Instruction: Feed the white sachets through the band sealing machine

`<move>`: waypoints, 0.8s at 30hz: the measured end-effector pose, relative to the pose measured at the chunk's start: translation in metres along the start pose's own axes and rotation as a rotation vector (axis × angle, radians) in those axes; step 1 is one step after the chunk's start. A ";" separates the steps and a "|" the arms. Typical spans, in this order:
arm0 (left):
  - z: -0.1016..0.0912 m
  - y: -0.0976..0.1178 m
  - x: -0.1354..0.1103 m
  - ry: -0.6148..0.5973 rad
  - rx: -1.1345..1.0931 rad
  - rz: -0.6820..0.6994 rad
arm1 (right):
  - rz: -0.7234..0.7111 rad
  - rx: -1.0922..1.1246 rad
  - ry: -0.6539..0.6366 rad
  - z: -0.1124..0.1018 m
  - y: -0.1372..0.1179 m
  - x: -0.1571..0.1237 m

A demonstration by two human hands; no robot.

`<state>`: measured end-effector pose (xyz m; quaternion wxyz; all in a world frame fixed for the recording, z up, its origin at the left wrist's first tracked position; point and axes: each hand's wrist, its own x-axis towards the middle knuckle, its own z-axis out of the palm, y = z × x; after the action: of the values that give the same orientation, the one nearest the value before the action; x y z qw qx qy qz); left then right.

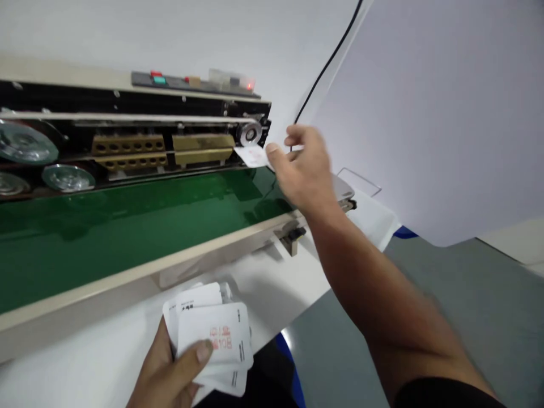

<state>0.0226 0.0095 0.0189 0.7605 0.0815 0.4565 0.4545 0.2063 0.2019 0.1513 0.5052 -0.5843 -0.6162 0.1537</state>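
My left hand (pixel 174 368) grips a fanned stack of small white packets (pixel 212 317) with rounded corners and red and black print, the thumb pressed on the top one. At the right end of a band sealing machine (pixel 204 107), a single white packet (pixel 253 156) lies with its left edge at the inlet below a small metal roller (pixel 249 134). My right hand (pixel 304 164), slightly blurred, is at this packet's right edge. Its thumb overlaps the edge in view, while the other fingers are curled but apart from the thumb.
A green conveyor belt (pixel 127 226) runs along the machine's front above a white table (pixel 259 283). Brass blocks (pixel 204 148) and large wheels (pixel 28 141) sit behind it. A black bracket knob (pixel 293 233) juts from the front rail. A black cable (pixel 327 62) hangs behind my right hand.
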 end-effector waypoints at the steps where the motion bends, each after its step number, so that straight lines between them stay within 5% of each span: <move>1: 0.002 0.002 -0.001 -0.001 -0.025 0.011 | -0.187 0.009 0.018 -0.006 0.000 -0.025; 4: 0.005 0.004 -0.002 -0.010 -0.067 0.055 | -0.500 0.039 -0.403 -0.022 0.005 -0.106; 6: 0.006 0.003 0.000 -0.036 -0.095 0.083 | -0.467 0.078 -0.630 -0.024 0.015 -0.148; 8: 0.006 0.001 0.001 -0.064 -0.087 0.111 | -0.341 0.110 -0.727 -0.020 0.026 -0.173; 12: 0.005 -0.002 0.001 -0.044 -0.039 0.114 | -0.011 0.190 -0.770 -0.009 0.039 -0.182; 16: 0.005 -0.001 0.000 -0.011 -0.057 0.083 | 0.427 0.675 -0.751 -0.002 0.041 -0.179; 20: 0.006 0.003 0.001 -0.027 -0.082 0.070 | 0.506 0.887 -0.656 0.003 0.049 -0.182; 24: 0.007 0.002 0.000 0.025 -0.053 0.066 | 0.520 0.695 -0.688 -0.008 0.055 -0.174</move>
<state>0.0269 0.0130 0.0238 0.7412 0.0704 0.4510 0.4921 0.2098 0.0612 0.0353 0.3834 -0.4323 -0.4941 0.6497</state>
